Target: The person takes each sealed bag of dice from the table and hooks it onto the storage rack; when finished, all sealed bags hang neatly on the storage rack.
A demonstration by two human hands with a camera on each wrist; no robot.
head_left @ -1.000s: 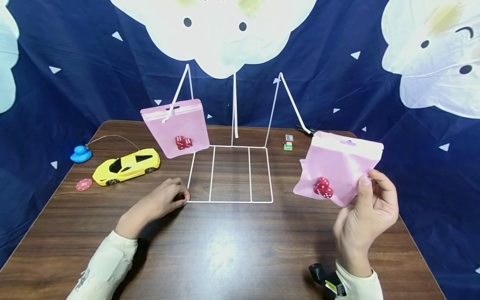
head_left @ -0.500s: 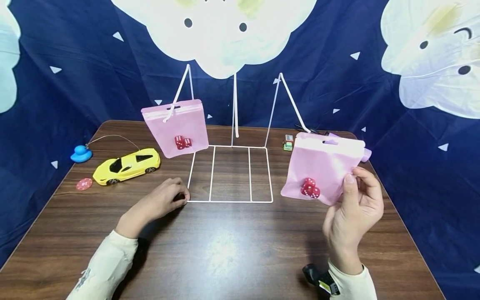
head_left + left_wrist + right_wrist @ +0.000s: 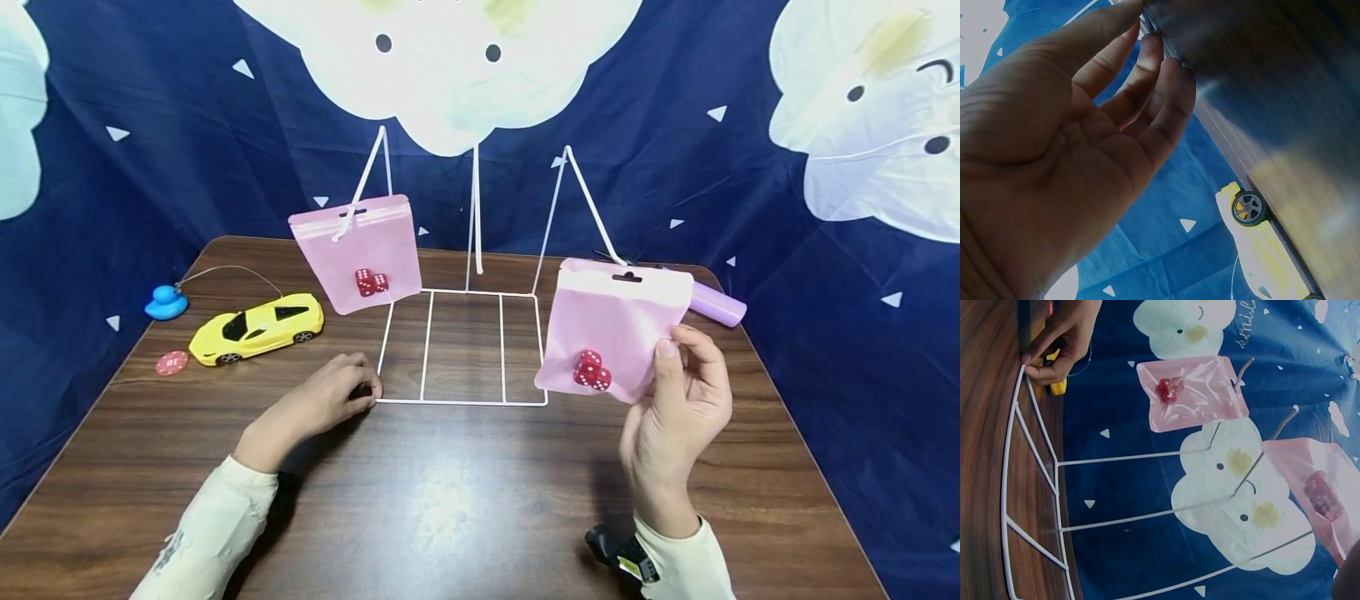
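A white wire display rack with three hooked arms stands on the table. My left hand pinches its near left corner between thumb and fingertips. From the left hook hangs a pink zip bag with red dice in it. My right hand pinches a second pink zip bag by its right edge, held upright above the table. Red dice show low in this bag too. Its hang hole appears just below the tip of the right hook in the head view. The middle hook carries nothing.
To the left lie a yellow toy car, a blue toy duck and a red chip. A purple cylinder lies at the back right, partly behind the held bag. A blue cloth with clouds hangs behind.
My right hand has moved left with its bag, toward the rack's right hook. The bag now covers the small green toy, and the purple cylinder has come into view. My left hand stays put.
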